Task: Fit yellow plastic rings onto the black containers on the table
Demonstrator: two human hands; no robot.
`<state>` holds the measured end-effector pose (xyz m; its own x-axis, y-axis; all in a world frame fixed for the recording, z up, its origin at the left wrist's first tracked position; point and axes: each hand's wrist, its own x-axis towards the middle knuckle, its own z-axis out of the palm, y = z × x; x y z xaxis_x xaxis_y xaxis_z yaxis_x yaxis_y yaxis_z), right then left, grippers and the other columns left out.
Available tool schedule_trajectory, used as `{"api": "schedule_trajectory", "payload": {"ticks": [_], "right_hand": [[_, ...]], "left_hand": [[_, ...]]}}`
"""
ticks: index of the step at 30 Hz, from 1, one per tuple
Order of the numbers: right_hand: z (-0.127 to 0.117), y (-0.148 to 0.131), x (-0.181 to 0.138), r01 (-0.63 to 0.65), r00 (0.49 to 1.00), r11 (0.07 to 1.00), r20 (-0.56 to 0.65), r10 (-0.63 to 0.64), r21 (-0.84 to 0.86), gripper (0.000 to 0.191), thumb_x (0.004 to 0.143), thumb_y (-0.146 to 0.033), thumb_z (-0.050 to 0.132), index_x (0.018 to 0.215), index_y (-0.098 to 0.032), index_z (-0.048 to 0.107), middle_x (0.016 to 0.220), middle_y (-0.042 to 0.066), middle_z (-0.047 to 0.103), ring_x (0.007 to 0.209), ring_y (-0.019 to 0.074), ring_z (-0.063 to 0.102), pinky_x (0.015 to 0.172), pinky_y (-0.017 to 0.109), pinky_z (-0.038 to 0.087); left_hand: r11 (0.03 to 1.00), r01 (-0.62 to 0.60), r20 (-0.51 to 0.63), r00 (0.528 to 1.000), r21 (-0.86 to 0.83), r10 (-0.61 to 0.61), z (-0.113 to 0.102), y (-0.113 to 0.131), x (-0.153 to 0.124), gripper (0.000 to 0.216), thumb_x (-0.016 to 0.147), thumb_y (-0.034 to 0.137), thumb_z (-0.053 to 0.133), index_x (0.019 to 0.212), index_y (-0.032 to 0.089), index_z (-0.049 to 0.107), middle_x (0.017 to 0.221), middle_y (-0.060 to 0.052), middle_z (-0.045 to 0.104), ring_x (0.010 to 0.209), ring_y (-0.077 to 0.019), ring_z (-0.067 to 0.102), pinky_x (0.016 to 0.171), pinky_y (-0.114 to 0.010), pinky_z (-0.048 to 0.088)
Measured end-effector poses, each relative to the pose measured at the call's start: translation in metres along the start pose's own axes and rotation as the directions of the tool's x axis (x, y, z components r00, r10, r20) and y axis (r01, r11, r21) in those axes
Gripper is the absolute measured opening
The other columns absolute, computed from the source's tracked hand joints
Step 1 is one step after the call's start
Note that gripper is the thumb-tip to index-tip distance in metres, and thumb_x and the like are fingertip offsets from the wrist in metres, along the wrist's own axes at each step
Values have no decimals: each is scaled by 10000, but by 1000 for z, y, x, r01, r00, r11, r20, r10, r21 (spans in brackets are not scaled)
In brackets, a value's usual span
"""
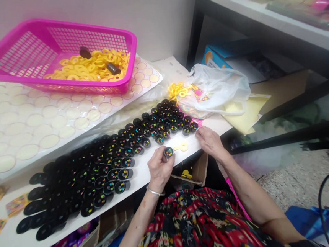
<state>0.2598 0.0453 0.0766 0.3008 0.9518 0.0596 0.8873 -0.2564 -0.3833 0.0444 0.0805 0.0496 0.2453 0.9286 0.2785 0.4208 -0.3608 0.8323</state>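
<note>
My left hand [159, 166] grips a small round black cup [168, 151] between thumb and fingers, its open top up and bright coloured bits inside. Just right of that cup, a flat yellow ring-shaped piece with a stem [181, 147] lies on the white table [145, 169]. My right hand [210, 140] is at the table's right part, fingertips drawn together beside small pink pieces [196, 122]; whatever they may hold is hidden. Many similar black cups [110, 159] with coloured bits stand packed in rows to the left and beyond my hands.
A pink basket [128, 38] of yellow pieces stands on sheets of round stickers [41, 120]. Behind the cups lie loose yellow pieces [179, 90] and a white plastic bag [221, 87]. A cardboard box [201, 170] sits below the table edge. A shelf [272, 12] overhangs the right.
</note>
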Motion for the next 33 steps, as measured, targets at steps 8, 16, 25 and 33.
{"api": "schedule_trajectory", "payload": {"ticks": [8,16,25,33], "right_hand": [[7,18,5,-65,992,946,-80,95,318,158,787,-233,471,735,-189,614,749,27,597,721,165,554,678,267,403],[7,-9,-16,75,985,984,-164,-48,164,183,838,-203,419,788,-187,594,810,67,553,764,187,535,696,294,416],[20,-80,-29,401,915,818,-145,-376,411,184,878,-184,417,809,-194,586,759,46,528,748,168,518,686,297,437],[13,-88,-21,423,905,861,-86,-417,281,184,851,-149,447,748,-168,598,717,42,511,707,160,494,641,273,407]], "left_hand": [[1000,2,3,1000,-18,-2,1,-2,-2,265,695,267,622,945,178,609,659,41,522,493,-51,414,508,-178,397],[997,35,45,998,-64,-32,0,1,0,248,682,258,642,913,171,611,667,41,505,509,-56,421,510,-186,385],[997,71,104,992,-39,-66,-1,3,-1,196,662,171,592,857,181,610,649,56,500,513,-55,430,501,-178,350],[999,-21,85,996,-42,25,1,-1,-2,183,662,129,539,825,180,604,682,32,513,546,-72,439,527,-192,369]]}}
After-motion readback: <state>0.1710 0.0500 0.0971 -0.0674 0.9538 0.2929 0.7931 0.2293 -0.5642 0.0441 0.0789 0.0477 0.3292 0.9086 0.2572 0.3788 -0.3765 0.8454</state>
